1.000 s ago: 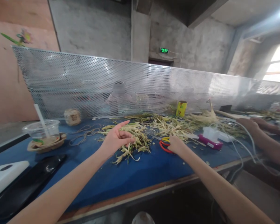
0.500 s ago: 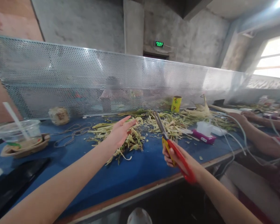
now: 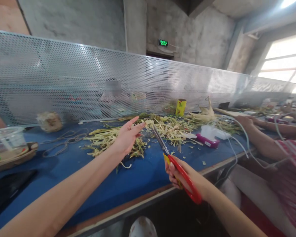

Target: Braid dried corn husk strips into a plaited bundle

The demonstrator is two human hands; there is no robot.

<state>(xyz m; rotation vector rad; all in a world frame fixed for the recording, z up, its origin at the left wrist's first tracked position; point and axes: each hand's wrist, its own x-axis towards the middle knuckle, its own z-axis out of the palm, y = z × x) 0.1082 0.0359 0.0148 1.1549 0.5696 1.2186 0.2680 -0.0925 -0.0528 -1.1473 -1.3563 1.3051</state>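
Two hands: our right hand (image 3: 186, 168) curls round the red-and-yellow scissors (image 3: 174, 162), tips beside a pale strip (image 3: 149, 123) | our left hand (image 3: 127, 136) has fingers extended, pinching it or not we cannot tell | snipping seems in hand, calling for fingertips clear of blades | heaped plant strips (image 3: 172, 128) crowd beyond; blue table (image 3: 148, 177) gives room nearer us, to its front edge (image 3: 138, 201).

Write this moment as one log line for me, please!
right hand: holds red-and-yellow scissors | left hand: near their tips | plant strips: on blue table | yellow can: behind
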